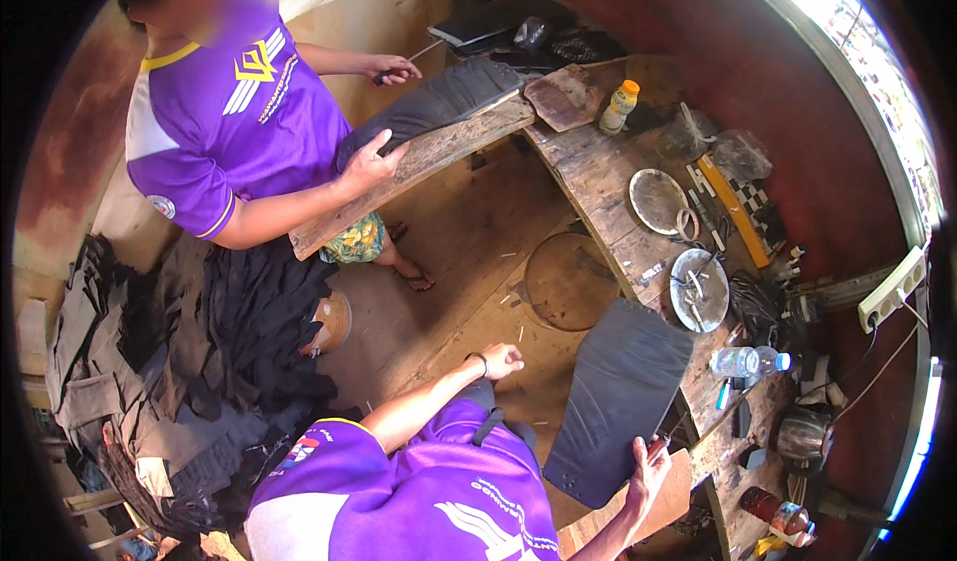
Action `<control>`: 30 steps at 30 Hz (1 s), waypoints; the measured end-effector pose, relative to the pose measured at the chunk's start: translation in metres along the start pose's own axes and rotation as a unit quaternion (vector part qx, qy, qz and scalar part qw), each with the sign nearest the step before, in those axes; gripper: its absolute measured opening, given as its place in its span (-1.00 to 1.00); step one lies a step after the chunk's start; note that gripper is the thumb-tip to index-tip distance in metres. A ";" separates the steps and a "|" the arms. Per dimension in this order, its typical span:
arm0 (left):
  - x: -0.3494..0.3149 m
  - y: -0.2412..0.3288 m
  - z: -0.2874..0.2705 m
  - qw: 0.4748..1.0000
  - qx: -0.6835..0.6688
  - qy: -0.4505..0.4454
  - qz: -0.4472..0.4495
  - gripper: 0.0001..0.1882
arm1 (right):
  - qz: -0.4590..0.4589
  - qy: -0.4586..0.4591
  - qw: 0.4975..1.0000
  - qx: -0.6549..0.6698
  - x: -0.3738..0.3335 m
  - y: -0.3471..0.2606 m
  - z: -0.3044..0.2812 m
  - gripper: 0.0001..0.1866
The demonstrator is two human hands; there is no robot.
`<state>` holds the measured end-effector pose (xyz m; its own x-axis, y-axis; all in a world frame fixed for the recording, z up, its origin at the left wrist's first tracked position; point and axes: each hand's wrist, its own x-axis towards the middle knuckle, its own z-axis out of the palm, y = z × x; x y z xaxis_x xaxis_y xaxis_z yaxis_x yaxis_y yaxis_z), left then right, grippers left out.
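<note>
My left hand (500,361), with a dark band at its wrist, is curled closed over my lap, and nothing shows in it. In my right hand (648,473) is a thin tool with a dark red handle (657,448); its slim shaft points up toward the bench, and its tip is hard to make out. This hand is beside the lower right edge of a long black covered panel (623,396). The panel's wrinkled surface slants from the bench edge toward my lap. Under my right hand lies a brown board (666,496).
Across from me a co-worker steadies a similar black pad (439,102) on a wooden plank (429,167) and holds a thin tool. The bench (588,167) carries a plate (699,290), a water bottle (743,362) and a yellow-capped bottle (619,107). Dark fabric (219,332) is heaped left.
</note>
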<state>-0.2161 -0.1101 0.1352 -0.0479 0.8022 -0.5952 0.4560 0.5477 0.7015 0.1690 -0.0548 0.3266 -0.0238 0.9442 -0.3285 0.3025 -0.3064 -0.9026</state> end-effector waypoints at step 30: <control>0.002 0.008 -0.011 0.999 -0.020 -0.037 0.027 -0.48 | 0.037 0.021 0.998 -0.043 -0.015 -0.017 0.040 -0.69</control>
<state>-0.2222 -0.1016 0.1438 0.0423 0.8123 -0.5817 0.4208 0.5136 0.7478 0.1264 -0.0688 0.3364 0.0410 0.9240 -0.3803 0.3827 -0.3661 -0.8483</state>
